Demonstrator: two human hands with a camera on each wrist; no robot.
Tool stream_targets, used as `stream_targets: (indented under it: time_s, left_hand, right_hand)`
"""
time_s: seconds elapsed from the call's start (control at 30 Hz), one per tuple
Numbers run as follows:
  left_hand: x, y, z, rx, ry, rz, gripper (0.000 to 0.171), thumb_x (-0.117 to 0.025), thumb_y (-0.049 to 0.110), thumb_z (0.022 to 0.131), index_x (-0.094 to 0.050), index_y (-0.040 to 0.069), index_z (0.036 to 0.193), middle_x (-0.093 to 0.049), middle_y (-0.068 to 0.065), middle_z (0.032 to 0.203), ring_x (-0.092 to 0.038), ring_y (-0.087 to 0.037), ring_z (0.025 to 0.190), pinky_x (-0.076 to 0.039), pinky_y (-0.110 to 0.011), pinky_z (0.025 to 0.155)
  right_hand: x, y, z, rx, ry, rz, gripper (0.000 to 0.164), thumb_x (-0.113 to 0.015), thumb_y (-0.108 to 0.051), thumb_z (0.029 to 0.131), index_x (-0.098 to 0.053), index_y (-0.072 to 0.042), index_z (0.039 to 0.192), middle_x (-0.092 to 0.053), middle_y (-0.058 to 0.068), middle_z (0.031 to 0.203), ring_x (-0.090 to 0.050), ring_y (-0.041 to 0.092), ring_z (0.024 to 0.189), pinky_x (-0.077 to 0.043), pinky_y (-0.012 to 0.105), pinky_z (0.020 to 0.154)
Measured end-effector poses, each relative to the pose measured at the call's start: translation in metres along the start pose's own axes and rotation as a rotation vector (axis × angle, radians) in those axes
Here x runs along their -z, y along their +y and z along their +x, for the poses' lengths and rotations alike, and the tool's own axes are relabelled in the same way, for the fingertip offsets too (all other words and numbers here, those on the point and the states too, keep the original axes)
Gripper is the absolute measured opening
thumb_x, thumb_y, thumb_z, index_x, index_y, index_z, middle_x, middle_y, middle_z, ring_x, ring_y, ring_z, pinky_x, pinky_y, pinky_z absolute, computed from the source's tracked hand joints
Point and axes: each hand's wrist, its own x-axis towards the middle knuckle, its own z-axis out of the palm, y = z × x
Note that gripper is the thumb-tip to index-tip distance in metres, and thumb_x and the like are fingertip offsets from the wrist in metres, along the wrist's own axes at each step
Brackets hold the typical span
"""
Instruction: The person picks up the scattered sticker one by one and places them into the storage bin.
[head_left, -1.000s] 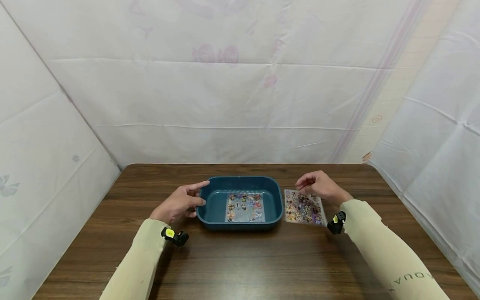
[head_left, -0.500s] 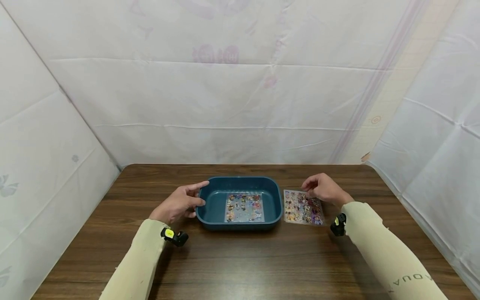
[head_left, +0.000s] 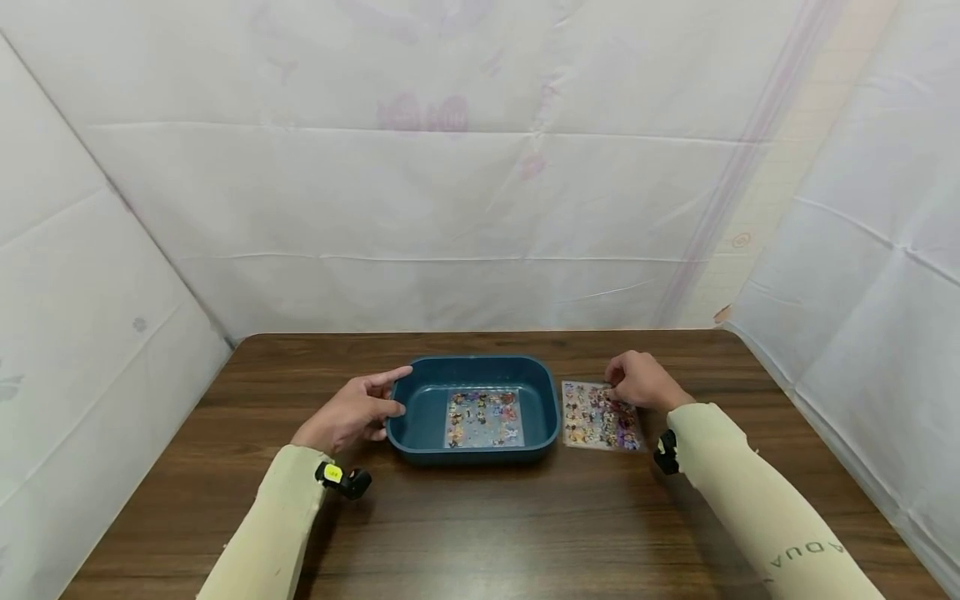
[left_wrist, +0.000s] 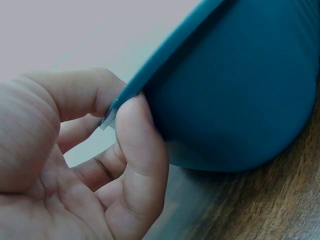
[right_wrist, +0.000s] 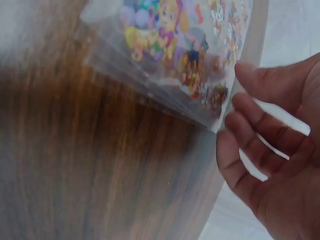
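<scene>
My left hand pinches the left rim of a dark blue plastic tray between thumb and fingers; the left wrist view shows the tray's wall from outside. Inside it lies a clear sheet of small colourful cartoon stickers. Right of the tray, several similar sticker sheets lie stacked on the table. My right hand is at their far right edge, thumb and curled fingertips pinching it. In the right wrist view the clear layers of these sheets are slightly fanned apart.
The brown wood-grain table extends in front of the tray and to both sides. White patterned sheeting hangs behind the table's far edge and along the left and right sides.
My right hand has shifted slightly right along the stack's far edge, and its fingers have come down onto the sheets. My left hand stays on the tray's rim. The head view has turned slightly.
</scene>
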Motion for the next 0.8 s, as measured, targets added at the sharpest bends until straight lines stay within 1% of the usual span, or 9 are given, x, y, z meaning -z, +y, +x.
stream_targets:
  time_s: [0.07,0.17,0.3,0.43,0.57,0.8]
  left_hand:
    - [0.000,0.000,0.000,-0.004,0.001,-0.002,0.072,-0.066,0.004,0.098,-0.041,0.027,0.161,-0.042,-0.007,0.097,-0.047,-0.018,0.062,-0.048,-0.027,0.057]
    - [0.001,-0.001,0.000,-0.011,0.003,-0.005,0.072,-0.066,0.004,0.098,-0.042,0.027,0.161,-0.042,-0.007,0.096,-0.046,-0.018,0.061,-0.048,-0.028,0.056]
    - [0.001,-0.002,0.000,-0.014,0.004,-0.013,0.072,-0.067,0.004,0.097,-0.042,0.026,0.161,-0.042,-0.007,0.095,-0.046,-0.018,0.061,-0.048,-0.028,0.056]
    - [-0.001,-0.004,0.000,-0.021,-0.002,-0.015,0.072,-0.068,0.004,0.097,-0.043,0.025,0.161,-0.041,-0.007,0.095,-0.046,-0.018,0.060,-0.048,-0.027,0.055]
    - [-0.003,-0.005,0.000,-0.020,0.000,-0.010,0.072,-0.068,0.003,0.096,-0.044,0.025,0.160,-0.041,-0.007,0.095,-0.048,-0.018,0.060,-0.048,-0.026,0.055]
    - [-0.002,-0.003,-0.001,-0.033,0.006,-0.007,0.072,-0.068,0.003,0.096,-0.045,0.025,0.160,-0.041,-0.008,0.096,-0.047,-0.018,0.060,-0.048,-0.026,0.055]
  right_hand:
    - [0.000,-0.002,0.002,-0.009,-0.010,-0.044,0.017,-0.075,-0.007,0.089,-0.076,0.001,0.104,-0.074,0.019,0.103,-0.068,0.030,0.091,-0.058,0.049,0.082]
    - [-0.002,-0.004,0.007,-0.026,-0.033,-0.087,0.012,-0.073,-0.007,0.090,-0.074,-0.001,0.100,-0.073,0.018,0.101,-0.064,0.028,0.086,-0.056,0.044,0.076]
    - [-0.004,-0.005,0.012,-0.055,-0.093,-0.081,0.009,-0.067,-0.001,0.090,-0.066,-0.005,0.099,-0.066,0.015,0.098,-0.056,0.025,0.080,-0.047,0.036,0.067]
    - [-0.005,-0.005,0.013,-0.079,-0.141,-0.070,0.011,-0.064,0.002,0.090,-0.058,-0.006,0.094,-0.057,0.012,0.091,-0.050,0.023,0.075,-0.040,0.032,0.062]
    - [-0.006,-0.006,0.011,-0.065,-0.153,-0.069,0.013,-0.060,0.004,0.091,-0.054,-0.008,0.089,-0.053,0.009,0.083,-0.046,0.021,0.069,-0.037,0.032,0.061]
    - [-0.007,-0.007,0.011,-0.064,-0.119,-0.019,0.017,-0.057,0.008,0.088,-0.051,-0.008,0.089,-0.050,0.008,0.084,-0.047,0.022,0.073,-0.038,0.032,0.062]
